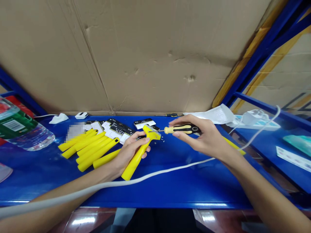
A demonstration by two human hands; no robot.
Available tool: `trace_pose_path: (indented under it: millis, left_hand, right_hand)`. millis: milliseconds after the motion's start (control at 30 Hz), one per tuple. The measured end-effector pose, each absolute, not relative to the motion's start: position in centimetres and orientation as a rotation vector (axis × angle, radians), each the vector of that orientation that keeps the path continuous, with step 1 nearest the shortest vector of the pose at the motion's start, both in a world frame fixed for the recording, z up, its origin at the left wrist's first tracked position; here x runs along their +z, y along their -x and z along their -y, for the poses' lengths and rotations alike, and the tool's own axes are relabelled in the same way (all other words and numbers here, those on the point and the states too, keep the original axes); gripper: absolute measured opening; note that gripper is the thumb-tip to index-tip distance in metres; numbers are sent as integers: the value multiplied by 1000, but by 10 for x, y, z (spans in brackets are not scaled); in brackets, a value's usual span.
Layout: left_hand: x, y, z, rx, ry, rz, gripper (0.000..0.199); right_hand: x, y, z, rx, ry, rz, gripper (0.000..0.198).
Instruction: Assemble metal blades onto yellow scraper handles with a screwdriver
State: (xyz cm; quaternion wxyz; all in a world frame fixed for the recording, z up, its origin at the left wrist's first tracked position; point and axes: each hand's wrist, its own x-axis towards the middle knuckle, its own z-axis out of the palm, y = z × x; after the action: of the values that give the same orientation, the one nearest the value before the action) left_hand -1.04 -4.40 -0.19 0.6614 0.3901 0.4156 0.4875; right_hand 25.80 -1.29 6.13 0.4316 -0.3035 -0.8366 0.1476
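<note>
My left hand [136,145] is closed around a yellow T-shaped scraper [139,157], its head up and its handle slanting down toward me. In my right hand [202,131] is a screwdriver [181,129] with a cream and black handle, gripped by thumb and fingers. The screwdriver lies nearly level, and its shaft points left to the scraper's head, where the tip appears to touch. A few tiny screws or nuts [163,139] lie on the table just right of the head. Left of my left hand, several yellow handles [97,150] lie side by side.
Black-and-white printed cards [118,131] lie behind the handles on the blue table [170,191]. A white cable [155,173] crosses in front of me. A large bottle [23,124] stands left. Another screwdriver [171,115] lies at the back; a power strip [257,121] is at right.
</note>
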Motion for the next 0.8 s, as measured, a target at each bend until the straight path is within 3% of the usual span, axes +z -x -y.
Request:
trace_pose_path:
  millis: [133,333,633,800]
  left_hand:
    - [9,6,49,1072,-865,-961,58]
    - [-3,11,44,1088,-867,-906,51]
    - [-12,9,40,1093,-872,-822,50]
    - [-2,11,44,1066,-871,-799,50]
  right_hand:
    - [68,-265,10,511,871,2121,20]
    - [82,-269,14,354,762,2367,23]
    - [112,-257,36,124,1102,2520,33]
    - [121,-254,39,-36,818,2608,23]
